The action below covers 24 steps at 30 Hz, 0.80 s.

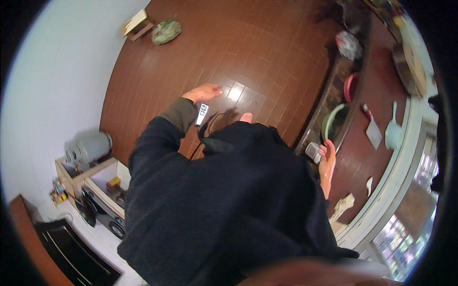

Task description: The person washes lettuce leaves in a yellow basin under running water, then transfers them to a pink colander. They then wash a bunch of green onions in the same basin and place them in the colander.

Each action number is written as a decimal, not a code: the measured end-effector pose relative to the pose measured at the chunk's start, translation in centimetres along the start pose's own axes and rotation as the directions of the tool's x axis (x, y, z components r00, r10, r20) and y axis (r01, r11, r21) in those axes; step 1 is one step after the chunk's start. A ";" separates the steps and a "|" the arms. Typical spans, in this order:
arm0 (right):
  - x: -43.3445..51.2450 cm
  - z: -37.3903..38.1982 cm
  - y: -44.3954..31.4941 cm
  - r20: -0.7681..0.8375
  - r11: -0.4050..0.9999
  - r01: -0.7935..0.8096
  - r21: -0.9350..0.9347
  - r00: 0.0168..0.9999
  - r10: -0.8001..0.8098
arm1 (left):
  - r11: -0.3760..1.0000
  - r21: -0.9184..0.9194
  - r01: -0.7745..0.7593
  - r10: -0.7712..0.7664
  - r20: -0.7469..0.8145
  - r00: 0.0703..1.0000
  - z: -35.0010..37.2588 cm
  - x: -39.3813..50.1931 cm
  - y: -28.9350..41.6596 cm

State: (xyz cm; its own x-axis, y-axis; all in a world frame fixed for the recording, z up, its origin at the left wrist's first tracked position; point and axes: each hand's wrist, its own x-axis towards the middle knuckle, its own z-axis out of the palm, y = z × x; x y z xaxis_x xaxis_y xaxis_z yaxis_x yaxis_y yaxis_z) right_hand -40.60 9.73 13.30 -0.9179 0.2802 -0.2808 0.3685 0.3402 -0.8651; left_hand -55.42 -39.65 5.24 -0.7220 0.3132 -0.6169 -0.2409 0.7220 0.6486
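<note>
My left hand [204, 93] reaches out over the brown wood floor with its fingers apart and nothing in it. A small white device with black marks [202, 114] hangs beside that wrist. My right hand [327, 162] is beside the dark counter, its fingers apart, near a small white and grey container [313, 151]; whether they touch I cannot tell. Just beyond the fingertips stands a pale green basin [328, 121], and a pink basin [349, 88] is farther along the counter.
On the brown ledge lie a spatula [373, 133], a light green ladle or pan [393, 134] and a crumpled cloth [343, 206]. A gas cylinder [93, 147] stands at left by a stove [103, 211]. A small stool [137, 24] and a filled bag [166, 32] are on the far floor.
</note>
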 end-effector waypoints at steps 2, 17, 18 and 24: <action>6.2 4.7 -2.3 0.231 0.999 0.034 0.029 0.972 -0.040 | 0.985 0.147 0.090 -0.078 -0.082 0.994 -5.1 -0.7 -3.1; 37.0 24.7 -12.5 0.605 0.874 0.334 -0.352 0.794 -0.060 | 0.806 -0.555 0.205 -0.444 -0.339 0.829 -10.2 0.1 -11.0; 39.1 27.2 -14.0 0.647 0.820 0.418 -0.390 0.758 -0.079 | 0.775 -0.598 0.204 -0.469 -0.329 0.820 -10.8 0.6 -11.5; 49.0 50.3 -27.5 0.850 0.593 0.728 -0.344 0.510 -0.134 | 0.848 -0.478 0.231 -0.429 -0.361 0.828 -18.4 3.0 -13.6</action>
State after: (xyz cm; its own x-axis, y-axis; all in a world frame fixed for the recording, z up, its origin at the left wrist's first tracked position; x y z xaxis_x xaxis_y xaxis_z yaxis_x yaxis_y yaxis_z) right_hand -103.10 -31.05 2.39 -0.6425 -0.6653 -0.3802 -0.3996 0.7143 -0.5746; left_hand -66.23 -59.92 2.80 -0.7288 -0.2733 -0.6278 -0.6807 0.3892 0.6207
